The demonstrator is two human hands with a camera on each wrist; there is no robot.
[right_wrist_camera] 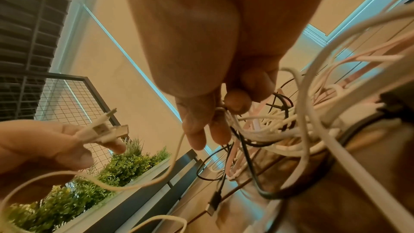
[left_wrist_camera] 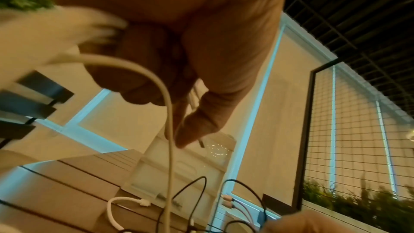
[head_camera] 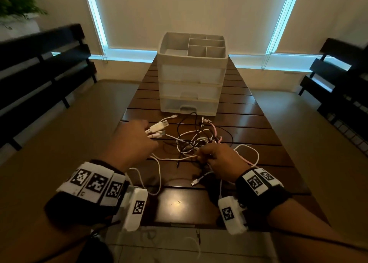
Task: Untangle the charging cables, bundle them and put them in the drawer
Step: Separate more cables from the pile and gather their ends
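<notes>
My left hand [head_camera: 133, 141] grips a cluster of cable plugs [head_camera: 157, 129], at least three white connectors fanned out past my fingers [right_wrist_camera: 80, 159]; the exact count is blurred. One white cable [left_wrist_camera: 167, 105] drops from that grip in a long arc toward the desk [head_camera: 249, 119].

Just right of those fingertips lies the tangle of charging cables [head_camera: 196, 141], white, black and pink strands knotted together on the dark slatted desk; I cannot count the separate cables inside the knot. A loose white plug [head_camera: 194, 183] lies on the desk below the tangle, between my two wrists.

My right hand [head_camera: 221, 159] pinches strands at the near edge of the knot, thumb and fingertips [right_wrist_camera: 237, 101] closed on a few white wires, with black and pink loops spilling beyond them.

Beyond both sets of fingers stands one pale plastic drawer unit [head_camera: 192, 77] with three drawers, all closed, and an open tray on top split into six compartments. The tangle's far loops come close to the bottom drawer [head_camera: 189, 105].

Two black slatted benches [head_camera: 43, 63] flank the desk, one beyond each hand.
</notes>
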